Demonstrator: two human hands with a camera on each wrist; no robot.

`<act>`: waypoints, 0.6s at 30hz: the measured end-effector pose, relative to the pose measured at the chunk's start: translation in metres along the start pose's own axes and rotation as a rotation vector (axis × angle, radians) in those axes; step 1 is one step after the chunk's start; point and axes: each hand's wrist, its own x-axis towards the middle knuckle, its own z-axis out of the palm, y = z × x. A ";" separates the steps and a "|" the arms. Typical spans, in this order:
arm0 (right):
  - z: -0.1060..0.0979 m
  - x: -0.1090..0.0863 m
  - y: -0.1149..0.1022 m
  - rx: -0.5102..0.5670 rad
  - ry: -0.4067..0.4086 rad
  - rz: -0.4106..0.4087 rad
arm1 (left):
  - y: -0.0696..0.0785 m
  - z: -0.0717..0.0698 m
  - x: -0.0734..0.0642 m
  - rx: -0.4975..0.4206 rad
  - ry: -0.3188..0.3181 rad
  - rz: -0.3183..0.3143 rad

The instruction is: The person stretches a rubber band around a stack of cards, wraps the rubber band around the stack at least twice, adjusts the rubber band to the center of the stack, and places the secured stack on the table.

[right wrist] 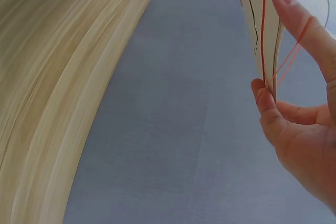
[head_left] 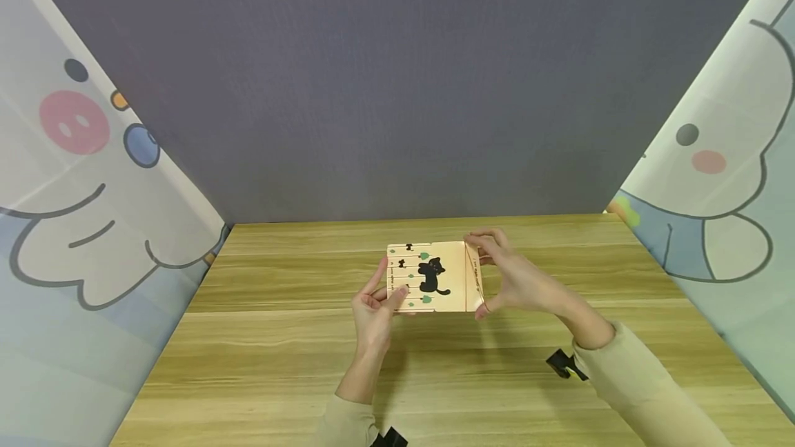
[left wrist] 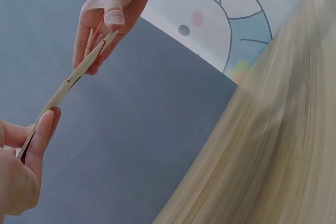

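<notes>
Beige sleeves (head_left: 646, 381) come in lowest in the head view, each with 1 black wrist mount (head_left: 566, 364) beside it. Past them, 2 hands hold a cream booklet (head_left: 456, 280) with a black cat on its cover, raised over the wood-grain tabletop (head_left: 261, 343). The left hand (head_left: 373, 316) grips the left end, thumb on the cover and fingers beneath. The right hand (head_left: 522, 278) is spread across the right end, its thumb at the near corner and its fingers at the far corner.

From the left wrist, the booklet shows nearly edge-on before a grey panel (left wrist: 152, 119). The left fingers pinch its lower end with hardly any gap; the right fingers stand wider apart around the other end.

In the right wrist view, a red elastic cord (right wrist: 263, 35) runs along the cover near the end, and orange-red strands slant out over the upper digit. The lower fingers touch the booklet's edge.

The step in hand seems to be working the cord at that end. The next move likely calls for a steady left grip while the right fingers guide the cord without bending the cover.
</notes>
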 end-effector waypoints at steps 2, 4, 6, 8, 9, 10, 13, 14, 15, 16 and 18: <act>-0.001 0.000 0.000 0.008 0.017 -0.014 | 0.002 0.000 0.000 0.002 0.005 -0.002; -0.001 0.000 -0.001 0.006 0.036 -0.022 | 0.003 0.000 0.000 0.007 0.011 -0.001; -0.001 0.000 -0.003 0.012 0.060 -0.034 | 0.005 0.000 0.001 0.007 0.015 0.004; -0.001 0.000 -0.004 0.013 0.092 -0.055 | 0.007 0.000 0.002 0.009 0.016 0.010; -0.001 -0.001 -0.004 0.017 0.107 -0.065 | 0.008 0.000 0.002 0.011 0.018 0.013; -0.001 -0.001 -0.005 0.027 0.122 -0.077 | 0.009 0.000 0.003 0.007 0.017 0.015; -0.001 -0.002 -0.007 0.059 0.168 -0.108 | 0.011 0.000 0.004 -0.005 0.005 0.015; -0.001 -0.002 -0.009 0.071 0.182 -0.119 | 0.011 0.000 0.004 -0.005 0.001 0.018; -0.001 -0.002 -0.012 0.085 0.193 -0.136 | 0.012 -0.001 0.004 -0.010 -0.002 0.019; -0.002 -0.002 -0.015 0.090 0.205 -0.150 | 0.012 -0.001 0.004 -0.015 -0.005 0.020; -0.004 -0.001 -0.023 0.085 0.232 -0.182 | 0.013 0.000 0.004 -0.018 -0.012 0.024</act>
